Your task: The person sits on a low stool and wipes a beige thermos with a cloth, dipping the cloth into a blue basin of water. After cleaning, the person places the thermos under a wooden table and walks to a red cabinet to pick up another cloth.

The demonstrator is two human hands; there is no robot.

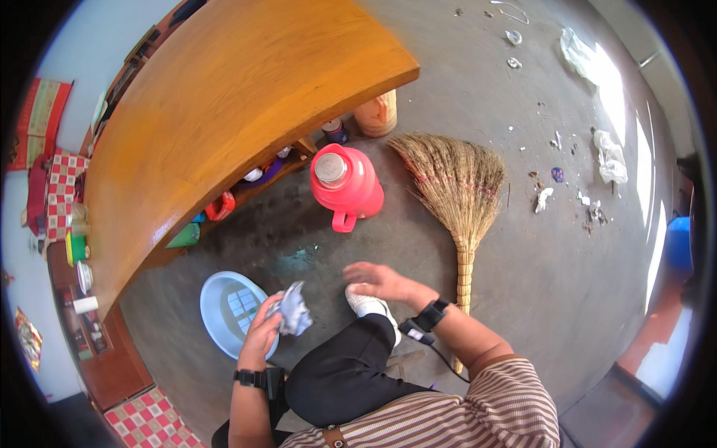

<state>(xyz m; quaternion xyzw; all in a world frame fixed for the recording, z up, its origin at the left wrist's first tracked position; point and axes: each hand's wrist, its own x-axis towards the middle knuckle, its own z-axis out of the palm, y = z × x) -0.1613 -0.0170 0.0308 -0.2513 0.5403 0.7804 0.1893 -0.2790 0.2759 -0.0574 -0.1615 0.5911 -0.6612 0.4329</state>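
My left hand [263,325] grips a crumpled bluish-white cloth [293,311] beside a pale blue plastic basin [210,319]. Water in the basin reflects a window. Above my white shoe [367,302], my right hand [381,281] is held out with nothing in it, its fingers slightly blurred. Beyond it a pink vacuum flask [350,187] with a grey cap stands upright on the concrete floor. To the right lies a straw broom [462,190], bristles pointing away from me; my right forearm hides part of its handle.
A wooden table [252,67] spans the upper left, with several items on a shelf below. A tan bin-like container [378,115] and a small can [335,131] stand near its end. Litter and plastic bags [609,157] are scattered on the right. A cable [448,361] hangs from my right wrist strap.
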